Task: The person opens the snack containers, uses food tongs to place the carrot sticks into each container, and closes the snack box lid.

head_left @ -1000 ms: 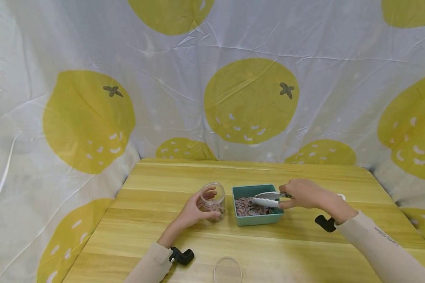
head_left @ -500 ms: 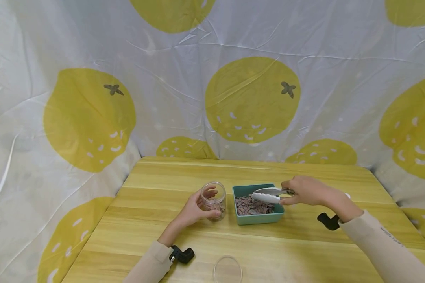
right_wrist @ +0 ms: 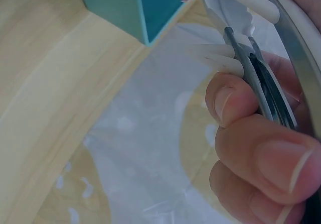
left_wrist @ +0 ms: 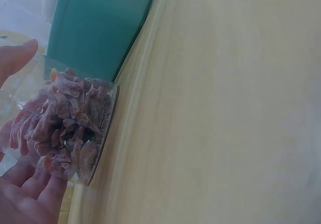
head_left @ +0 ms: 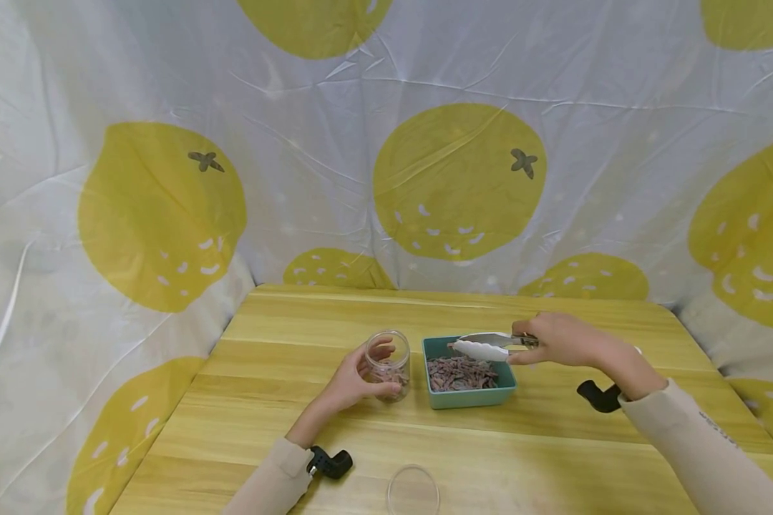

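Observation:
In the head view my left hand (head_left: 351,379) grips a clear, open-topped jar (head_left: 389,357) that stands on the table. Brownish-purple dried strips (left_wrist: 62,116) fill its lower part, as the left wrist view shows. Close to the jar's right sits a teal rectangular box (head_left: 470,400) with more of the same strips (head_left: 460,375) inside. My right hand (head_left: 563,340) holds metal tongs with white scalloped tips (head_left: 482,351) over the box. A small reddish piece shows at the tongs' ends. Fingers (right_wrist: 266,153) wrap the tongs' arms in the right wrist view.
A clear round disc, like a lid (head_left: 414,493), lies at the front of the wooden table (head_left: 283,408). Behind the table and at its sides hangs a pale curtain (head_left: 322,164) with yellow fruit prints. Each wrist wears a black camera mount (head_left: 331,463).
My right hand has lifted the tongs from among the strips to above them, tips shifting slightly left. The left hand and jar have stayed put.

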Available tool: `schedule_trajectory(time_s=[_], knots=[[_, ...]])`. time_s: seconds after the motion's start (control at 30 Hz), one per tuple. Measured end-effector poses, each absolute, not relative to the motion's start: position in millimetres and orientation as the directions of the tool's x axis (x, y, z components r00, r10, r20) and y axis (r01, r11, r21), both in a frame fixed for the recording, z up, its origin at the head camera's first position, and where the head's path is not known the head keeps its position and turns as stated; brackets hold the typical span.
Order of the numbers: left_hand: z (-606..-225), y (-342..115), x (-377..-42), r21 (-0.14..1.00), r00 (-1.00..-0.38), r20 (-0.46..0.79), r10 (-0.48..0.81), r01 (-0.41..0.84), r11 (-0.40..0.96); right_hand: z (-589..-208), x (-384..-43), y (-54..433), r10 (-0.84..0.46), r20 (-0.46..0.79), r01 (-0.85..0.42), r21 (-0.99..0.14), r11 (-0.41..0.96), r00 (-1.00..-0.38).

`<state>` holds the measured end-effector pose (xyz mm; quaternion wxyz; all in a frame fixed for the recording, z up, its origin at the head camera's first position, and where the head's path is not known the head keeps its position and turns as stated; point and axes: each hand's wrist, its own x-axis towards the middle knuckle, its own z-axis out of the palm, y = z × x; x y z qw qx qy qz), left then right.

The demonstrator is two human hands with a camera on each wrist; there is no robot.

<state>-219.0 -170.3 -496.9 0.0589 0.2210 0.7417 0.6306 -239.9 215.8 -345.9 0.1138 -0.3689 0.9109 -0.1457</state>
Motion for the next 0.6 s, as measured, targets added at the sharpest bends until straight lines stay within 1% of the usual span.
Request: schedule_trajectory(time_s=[0.13, 0.33, 0.43, 0.6], knots=[[-495.6, -169.9, -219.2, 0.963, -0.894, 0.187, 0.406, 0.249, 0.106, -339.6, -239.3, 213.4, -0.706, -0.069, -0.648, -0.34, 0.681, -0.705], [-495.2, -169.3, -219.3, 0.962, -0.893, 0.188, 0.409, 0.251, 0.107, -331.7, -239.8, 207.1, -0.729, -0.033, -0.68, -0.334, 0.653, -0.683], [-495.7, -169.3, -219.3, 0.962, -0.894, 0.189, 0.407, 0.251, 0.104, -327.8, -240.4, 203.6, -0.734, -0.031, -0.686, -0.334, 0.647, -0.678], [-496.7, -169.4, -219.4, 0.962, -0.895, 0.189, 0.405, 0.252, 0.108, -318.0, -242.0, 197.4, -0.722, -0.051, -0.665, -0.35, 0.66, -0.69]])
